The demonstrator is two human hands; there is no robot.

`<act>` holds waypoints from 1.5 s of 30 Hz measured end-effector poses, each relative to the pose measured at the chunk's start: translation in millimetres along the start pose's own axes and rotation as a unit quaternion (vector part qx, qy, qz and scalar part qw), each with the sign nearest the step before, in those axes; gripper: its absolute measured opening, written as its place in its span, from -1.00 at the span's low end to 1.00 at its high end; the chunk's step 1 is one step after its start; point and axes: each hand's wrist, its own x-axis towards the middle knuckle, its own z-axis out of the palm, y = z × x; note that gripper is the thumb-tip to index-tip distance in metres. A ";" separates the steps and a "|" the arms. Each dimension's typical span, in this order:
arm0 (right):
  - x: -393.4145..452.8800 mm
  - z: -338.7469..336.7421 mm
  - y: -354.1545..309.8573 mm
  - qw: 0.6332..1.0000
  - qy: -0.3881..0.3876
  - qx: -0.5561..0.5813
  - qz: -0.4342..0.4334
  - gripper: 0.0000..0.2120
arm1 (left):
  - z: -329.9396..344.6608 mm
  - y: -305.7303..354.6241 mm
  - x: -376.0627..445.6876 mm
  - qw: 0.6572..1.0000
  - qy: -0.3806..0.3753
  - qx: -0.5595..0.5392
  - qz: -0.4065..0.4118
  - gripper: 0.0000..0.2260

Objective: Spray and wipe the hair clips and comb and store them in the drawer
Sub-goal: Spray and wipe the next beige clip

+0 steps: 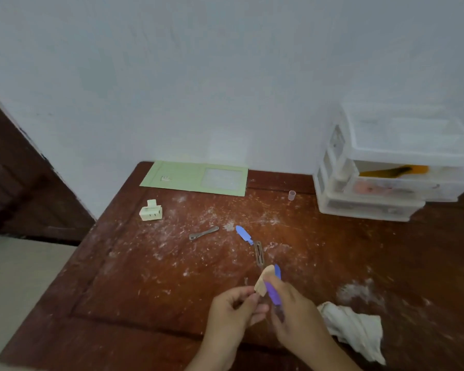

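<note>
My right hand [292, 309] gripped a purple clip [273, 290], my left [236, 306] pinched a cloth bit [263, 282]; other clips [203, 233] waited on the table [145, 290].

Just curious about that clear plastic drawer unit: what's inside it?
Through the drawer unit's cloudy walls, the middle drawer shows something orange-yellow and something pinkish. What they are, and the other drawers' contents, cannot be made out.

A green card [196, 178] lies at the table's [150, 285] far edge, near a small clear cap [291, 195].
</note>
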 end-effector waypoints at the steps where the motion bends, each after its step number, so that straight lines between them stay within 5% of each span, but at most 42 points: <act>1: 0.4 -0.6 0.0 1.000 -0.005 -0.002 0.003 -0.34 | -0.4 -0.2 -2.0 1.000 0.003 -0.003 0.002 -0.82; 6: 2.2 -4.4 -2.3 0.999 0.020 0.028 -0.012 -0.47 | -2.4 0.7 -5.9 0.999 0.023 -0.029 -0.006 -0.80; 22: 5.8 -18.8 3.3 0.995 -0.004 0.100 0.003 -0.35 | -8.8 0.3 -7.8 0.997 0.031 -0.052 -0.036 -0.82; 32: 3.3 -14.3 -7.4 0.997 -0.054 -0.054 0.017 -0.50 | -7.7 2.6 -10.6 0.998 0.029 -0.047 -0.043 -0.81; 45: 10.9 -17.5 0.5 0.999 0.014 0.002 0.043 -0.47 | -14.3 6.2 -6.3 0.989 0.021 -0.113 -0.098 -0.89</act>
